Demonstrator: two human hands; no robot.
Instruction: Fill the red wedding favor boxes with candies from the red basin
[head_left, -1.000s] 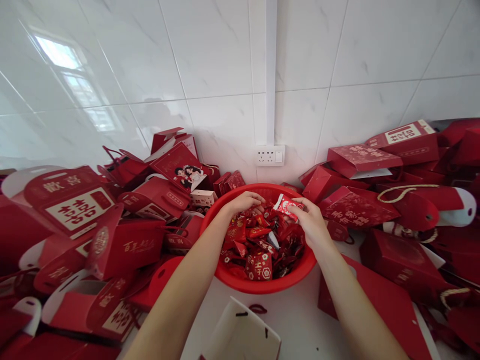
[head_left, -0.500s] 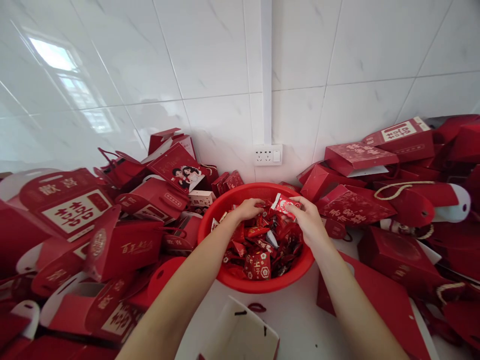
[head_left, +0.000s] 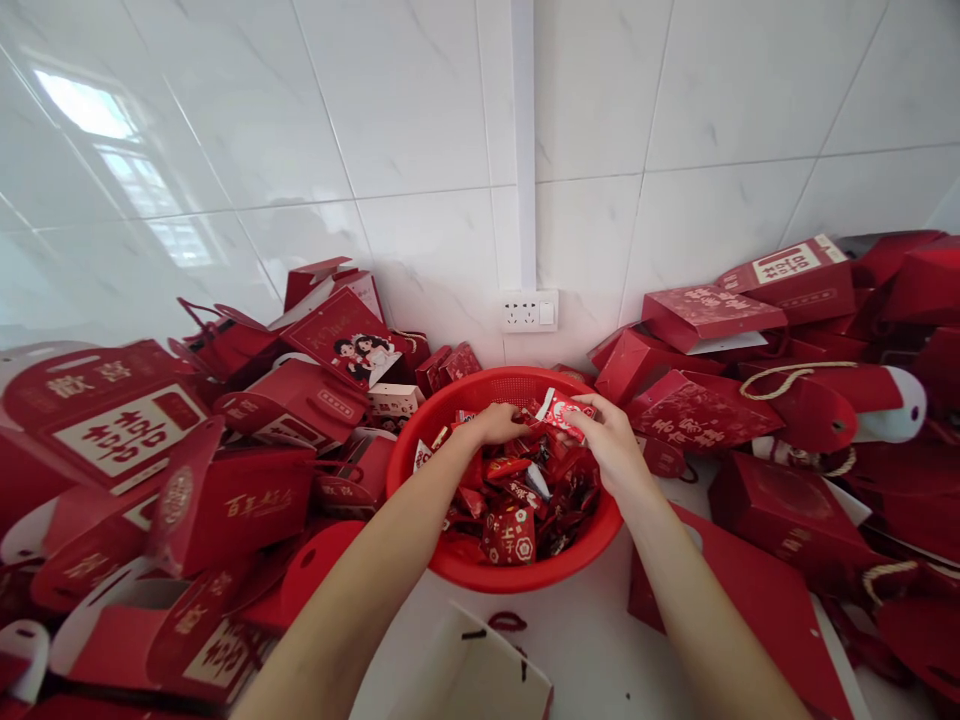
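Observation:
A round red plastic basket (head_left: 506, 578) holds a heap of small red wrapped packets (head_left: 510, 535). Over its right side, my right hand (head_left: 609, 440) pinches a red and white packet (head_left: 564, 412) between thumb and fingers. My left hand (head_left: 498, 426) reaches into the back of the basket, fingers bent down among the packets; its fingertips are hidden, so what they hold cannot be made out.
Red gift boxes (head_left: 270, 500) crowd the left side, and more boxes (head_left: 712, 310) are piled at the right. An open box (head_left: 480, 670) lies in front of the basket. Behind, a socket (head_left: 529, 311) sits on the tiled wall.
The view has shifted slightly. My left hand has dipped a little among the packets, and my right hand still holds the red and white packet, slightly lower and closer to my left hand.

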